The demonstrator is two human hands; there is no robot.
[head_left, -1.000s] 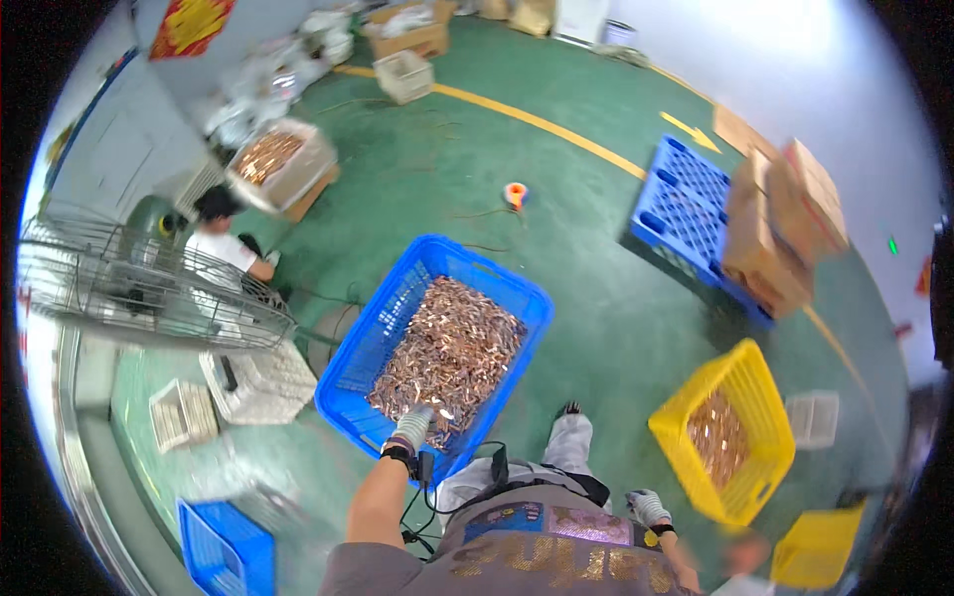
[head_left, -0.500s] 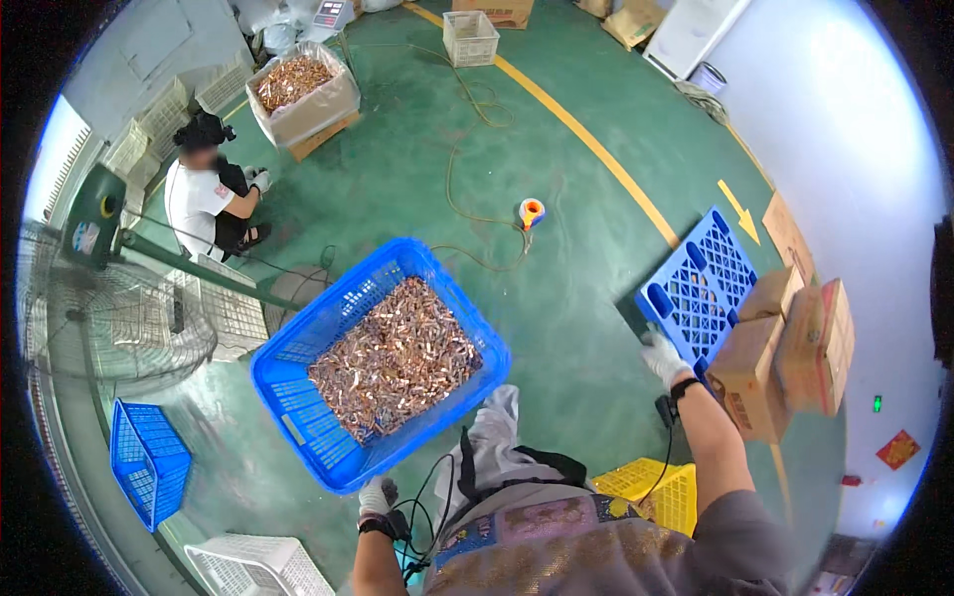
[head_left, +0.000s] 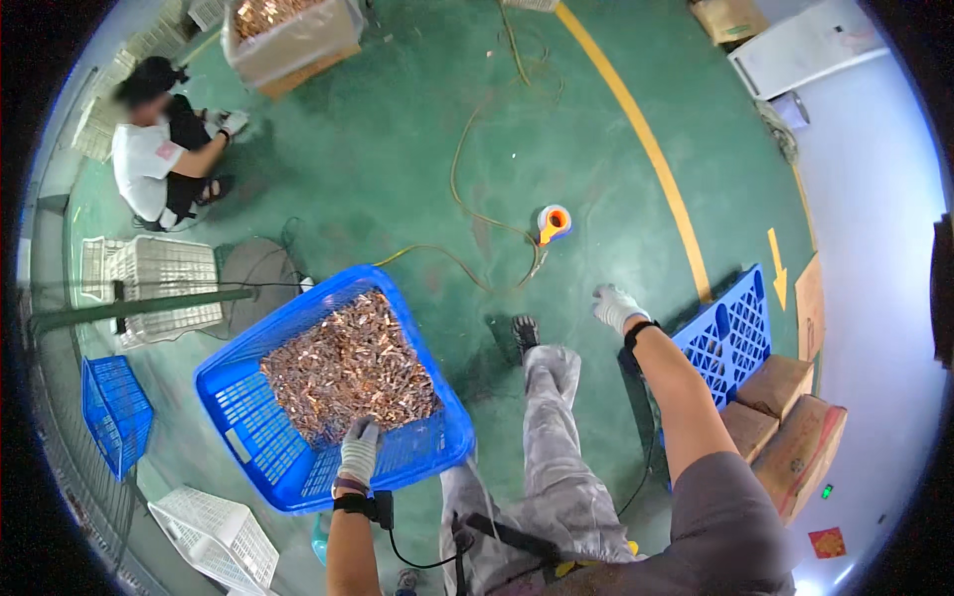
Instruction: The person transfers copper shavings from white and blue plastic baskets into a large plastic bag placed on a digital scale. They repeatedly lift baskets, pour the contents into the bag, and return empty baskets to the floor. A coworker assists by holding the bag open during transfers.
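Observation:
A large blue plastic basket (head_left: 231, 402) stands to my left, part filled with small coppery metal pieces (head_left: 343, 372). My left hand (head_left: 360, 452), in a whitish glove, reaches over its near rim. The fingers are closed together against the pieces; whatever they hold is hidden. My right hand (head_left: 616, 306), also gloved, hangs empty over the green floor with its fingers apart. Close to it is a blue plastic pallet (head_left: 730, 333), tilted beside cardboard boxes (head_left: 798, 452).
Another person (head_left: 149, 159) crouches at the far left near a lined box of coppery pieces (head_left: 288, 45). An orange-and-white tape roll (head_left: 555, 223) and a yellowish hose (head_left: 457, 179) lie ahead. White crates (head_left: 164, 283) and a smaller blue basket (head_left: 117, 412) stand left.
My right hand has left the pallet's edge and moved left over the floor. My left hand has gone from beside the basket's near rim to inside it. The view has shifted.

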